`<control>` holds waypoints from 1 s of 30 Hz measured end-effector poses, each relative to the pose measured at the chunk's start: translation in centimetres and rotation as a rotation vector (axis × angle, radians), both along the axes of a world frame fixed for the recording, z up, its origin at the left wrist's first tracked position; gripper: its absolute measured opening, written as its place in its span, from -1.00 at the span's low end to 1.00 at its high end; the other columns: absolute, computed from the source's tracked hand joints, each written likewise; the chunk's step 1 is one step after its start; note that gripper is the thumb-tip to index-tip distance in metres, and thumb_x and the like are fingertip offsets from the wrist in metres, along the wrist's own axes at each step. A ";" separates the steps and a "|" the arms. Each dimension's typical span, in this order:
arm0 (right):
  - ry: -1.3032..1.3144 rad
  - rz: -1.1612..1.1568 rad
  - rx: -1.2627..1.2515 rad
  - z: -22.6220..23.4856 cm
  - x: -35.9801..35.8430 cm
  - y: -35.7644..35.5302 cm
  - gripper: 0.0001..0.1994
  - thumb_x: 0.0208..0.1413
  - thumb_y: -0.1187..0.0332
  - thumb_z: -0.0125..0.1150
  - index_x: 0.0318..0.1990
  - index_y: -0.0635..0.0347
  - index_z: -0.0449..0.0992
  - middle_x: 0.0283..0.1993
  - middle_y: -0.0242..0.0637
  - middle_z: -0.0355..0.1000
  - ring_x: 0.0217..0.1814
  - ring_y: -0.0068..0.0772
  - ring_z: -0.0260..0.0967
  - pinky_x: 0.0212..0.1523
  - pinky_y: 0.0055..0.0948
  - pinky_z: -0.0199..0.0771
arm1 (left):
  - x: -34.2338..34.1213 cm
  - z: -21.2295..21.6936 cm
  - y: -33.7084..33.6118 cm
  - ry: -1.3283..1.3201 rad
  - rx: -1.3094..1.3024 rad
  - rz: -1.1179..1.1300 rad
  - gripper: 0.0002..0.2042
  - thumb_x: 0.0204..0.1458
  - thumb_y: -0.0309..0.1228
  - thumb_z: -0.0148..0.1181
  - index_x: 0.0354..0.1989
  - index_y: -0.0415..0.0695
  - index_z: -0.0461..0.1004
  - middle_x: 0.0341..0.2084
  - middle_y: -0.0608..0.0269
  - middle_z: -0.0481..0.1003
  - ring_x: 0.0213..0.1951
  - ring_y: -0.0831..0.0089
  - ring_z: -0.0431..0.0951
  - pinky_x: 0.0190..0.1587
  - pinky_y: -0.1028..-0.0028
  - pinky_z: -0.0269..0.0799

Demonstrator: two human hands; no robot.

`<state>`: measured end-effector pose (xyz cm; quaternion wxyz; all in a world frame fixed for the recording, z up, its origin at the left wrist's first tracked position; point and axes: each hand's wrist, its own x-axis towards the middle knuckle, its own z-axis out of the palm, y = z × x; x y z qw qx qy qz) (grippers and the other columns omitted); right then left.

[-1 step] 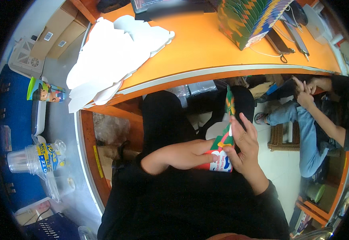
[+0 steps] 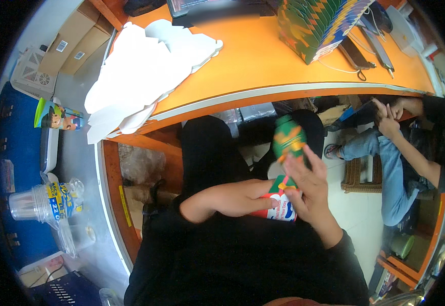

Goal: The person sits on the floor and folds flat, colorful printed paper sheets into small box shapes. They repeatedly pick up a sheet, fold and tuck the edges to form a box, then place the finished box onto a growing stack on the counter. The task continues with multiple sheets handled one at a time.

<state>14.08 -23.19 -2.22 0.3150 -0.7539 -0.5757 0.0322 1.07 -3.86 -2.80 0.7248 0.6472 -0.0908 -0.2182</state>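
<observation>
My left hand (image 2: 237,199) reaches in from the left and is closed on a printed card piece (image 2: 282,210), its thumb lying across the red and white lower part. A green panel with orange and yellow patches (image 2: 287,136) stands up from that part and faces me. My right hand (image 2: 309,186) is at the right side of the card piece, fingers stretched out and touching the panel, thumb near the red part. The card is held above my lap, and the right fingertips are slightly blurred.
An orange desk (image 2: 243,61) bears a stack of white cut card (image 2: 136,76) and a row of colourful folded card pieces (image 2: 314,30). At left are a printed cup (image 2: 59,116) and bagged clear plastic cups (image 2: 44,201). Another person's hands (image 2: 388,117) show at right.
The green panel has turned from nearly edge-on to facing me and is tilted left. My right fingers have shifted left over it. My left hand has stayed in place.
</observation>
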 end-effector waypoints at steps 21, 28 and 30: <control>0.425 0.021 0.121 0.5 1.5 -0.4 -0.77 -0.08 0.14 0.44 -0.51 0.02 0.54 -0.14 -0.45 0.53 0.37 -0.06 0.17 0.26 -0.15 -0.05 | 0.7 -2.1 -0.3 0.443 -0.598 0.521 -0.60 0.26 -0.28 0.08 0.17 -0.28 0.33 -0.03 0.10 0.53 -0.04 0.35 0.59 0.05 0.35 0.52; 0.408 -0.184 0.273 -0.5 0.0 0.1 -0.81 -0.18 0.44 0.49 -0.51 0.13 0.51 0.00 -0.25 0.40 0.32 -0.01 0.24 0.23 -0.11 0.21 | 0.8 -1.4 -1.0 0.294 -0.300 0.581 -0.63 0.30 -0.23 0.01 0.14 -0.23 0.36 -0.06 0.19 0.51 -0.07 0.48 0.54 0.02 0.42 0.48; 0.481 -0.202 0.382 -1.4 -0.1 0.2 -0.83 -0.16 0.50 0.45 -0.51 0.18 0.50 0.03 -0.18 0.35 0.32 0.01 0.25 0.22 -0.10 0.29 | 0.9 -1.7 -1.1 0.295 -0.336 0.607 -0.63 0.30 -0.22 0.01 0.13 -0.24 0.37 -0.07 0.19 0.52 -0.07 0.48 0.54 0.02 0.42 0.47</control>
